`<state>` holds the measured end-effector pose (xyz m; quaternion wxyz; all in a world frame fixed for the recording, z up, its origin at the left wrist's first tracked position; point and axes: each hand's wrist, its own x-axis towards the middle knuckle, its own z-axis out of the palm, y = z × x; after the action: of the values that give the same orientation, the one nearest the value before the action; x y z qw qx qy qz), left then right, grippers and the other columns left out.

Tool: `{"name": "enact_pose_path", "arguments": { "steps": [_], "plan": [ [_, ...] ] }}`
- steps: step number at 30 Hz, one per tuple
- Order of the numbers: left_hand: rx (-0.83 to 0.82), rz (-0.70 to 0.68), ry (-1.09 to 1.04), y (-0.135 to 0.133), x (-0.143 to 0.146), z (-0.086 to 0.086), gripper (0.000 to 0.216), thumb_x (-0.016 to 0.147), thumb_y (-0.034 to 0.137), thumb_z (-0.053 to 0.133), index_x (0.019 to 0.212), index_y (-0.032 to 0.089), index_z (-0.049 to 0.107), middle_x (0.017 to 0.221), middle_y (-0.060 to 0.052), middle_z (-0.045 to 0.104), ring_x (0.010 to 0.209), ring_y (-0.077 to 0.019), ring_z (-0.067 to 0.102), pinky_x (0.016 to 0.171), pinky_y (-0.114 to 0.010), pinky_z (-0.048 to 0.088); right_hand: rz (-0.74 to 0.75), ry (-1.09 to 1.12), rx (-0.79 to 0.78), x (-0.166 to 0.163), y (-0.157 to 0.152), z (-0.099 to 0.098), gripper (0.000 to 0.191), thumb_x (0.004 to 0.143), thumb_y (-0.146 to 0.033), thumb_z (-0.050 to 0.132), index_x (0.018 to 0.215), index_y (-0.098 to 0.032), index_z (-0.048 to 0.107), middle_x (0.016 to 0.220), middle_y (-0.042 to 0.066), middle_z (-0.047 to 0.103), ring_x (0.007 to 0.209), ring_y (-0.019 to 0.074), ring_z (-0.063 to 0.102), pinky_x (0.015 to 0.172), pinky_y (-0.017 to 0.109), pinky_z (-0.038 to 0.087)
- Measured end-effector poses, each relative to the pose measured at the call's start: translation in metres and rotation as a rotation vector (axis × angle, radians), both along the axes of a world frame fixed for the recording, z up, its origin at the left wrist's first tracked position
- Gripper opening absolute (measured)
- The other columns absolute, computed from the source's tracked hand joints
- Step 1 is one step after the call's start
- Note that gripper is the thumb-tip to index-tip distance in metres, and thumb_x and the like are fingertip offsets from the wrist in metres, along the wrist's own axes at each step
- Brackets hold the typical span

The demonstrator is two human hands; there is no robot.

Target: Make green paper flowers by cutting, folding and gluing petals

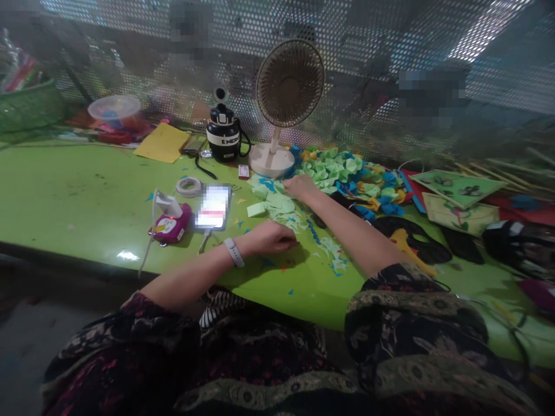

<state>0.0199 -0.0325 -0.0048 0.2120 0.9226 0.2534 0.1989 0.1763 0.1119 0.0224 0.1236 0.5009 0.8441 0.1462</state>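
Just in front of the fan (289, 86), the right hand (299, 186) rests curled on the pale green paper pieces (273, 203); its grip I cannot tell. Farther from the fan, the left hand (271, 238) lies loosely fisted, pieces beyond it.

The left hand (269, 238) is held low and close to the body, knuckles up, with the fingers curled under and drawn together toward the thumb; whether anything is pinched there cannot be told. Its forearm is bare and angled in from the lower left, and a pale band (234, 252) is worn at the wrist. The right hand (299, 186) is stretched out beyond the left hand and slightly to its right, palm down, the fingers bent downward so that their tips are hidden. The right arm is nearly straightened and bare from the elbow forward. The two hands are seen apart, not touching.
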Motion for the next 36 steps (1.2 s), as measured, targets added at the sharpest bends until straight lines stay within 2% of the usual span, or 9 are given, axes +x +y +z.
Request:
{"name": "enact_pose_path", "arguments": {
  "steps": [6, 12, 17, 22, 31, 36],
  "plan": [
    [0.03, 0.014, 0.028, 0.0, 0.001, -0.001, 0.025, 0.094, 0.025, 0.049, 0.082, 0.016, 0.068, 0.079, -0.006, 0.07, 0.067, -0.0134, 0.058, 0.063, -0.026, 0.037, -0.025, 0.043, 0.008, 0.002, -0.002, -0.001, 0.035, 0.095, -0.041, 0.053, 0.113, -0.02, 0.074, 0.111, 0.013, 0.075, 0.099, 0.0265, 0.068, 0.071, 0.029, 0.041],
    [0.026, 0.024, 0.026, 0.001, 0.001, -0.002, 0.027, 0.095, 0.029, 0.05, 0.083, 0.016, 0.07, 0.08, -0.006, 0.071, 0.068, -0.0137, 0.06, 0.065, -0.025, 0.039, -0.009, 0.118, -0.126, 0.006, 0.001, 0.008, 0.034, 0.089, -0.049, 0.061, 0.101, -0.022, 0.078, 0.105, 0.008, 0.077, 0.094, 0.0223, 0.067, 0.065, 0.027, 0.036],
    [0.024, 0.021, 0.032, 0.001, 0.001, -0.002, 0.027, 0.095, 0.029, 0.051, 0.081, 0.015, 0.069, 0.079, -0.006, 0.071, 0.067, -0.0135, 0.059, 0.063, -0.025, 0.038, -0.035, 0.15, -0.186, 0.006, 0.003, 0.014, 0.04, 0.081, -0.055, 0.07, 0.103, -0.023, 0.078, 0.103, 0.006, 0.077, 0.089, 0.0201, 0.066, 0.064, 0.026, 0.035],
    [0.012, 0.025, 0.01, 0.001, 0.001, -0.002, 0.027, 0.096, 0.03, 0.052, 0.081, 0.015, 0.069, 0.078, -0.006, 0.07, 0.067, -0.0133, 0.059, 0.063, -0.026, 0.038, -0.001, 0.142, -0.215, 0.006, 0.006, 0.013, 0.041, 0.077, -0.053, 0.074, 0.104, -0.022, 0.077, 0.102, 0.005, 0.077, 0.088, 0.0195, 0.066, 0.064, 0.026, 0.035],
    [0.006, 0.028, 0.042, -0.001, 0.001, 0.0, 0.026, 0.096, 0.03, 0.052, 0.083, 0.015, 0.069, 0.082, -0.007, 0.072, 0.069, -0.014, 0.061, 0.064, -0.026, 0.039, 0.061, 0.09, -0.192, 0.011, 0.009, 0.012, 0.04, 0.081, -0.052, 0.068, 0.107, -0.023, 0.076, 0.105, 0.005, 0.077, 0.095, 0.0211, 0.068, 0.068, 0.026, 0.039],
    [0.002, 0.028, 0.055, -0.001, 0.002, 0.001, 0.025, 0.095, 0.03, 0.053, 0.084, 0.015, 0.07, 0.083, -0.007, 0.072, 0.07, -0.0144, 0.061, 0.065, -0.026, 0.039, 0.159, -0.058, -0.114, -0.001, -0.01, 0.012, 0.035, 0.086, -0.036, 0.06, 0.113, -0.018, 0.074, 0.109, 0.014, 0.075, 0.101, 0.0276, 0.068, 0.074, 0.031, 0.043]
  ]
}}
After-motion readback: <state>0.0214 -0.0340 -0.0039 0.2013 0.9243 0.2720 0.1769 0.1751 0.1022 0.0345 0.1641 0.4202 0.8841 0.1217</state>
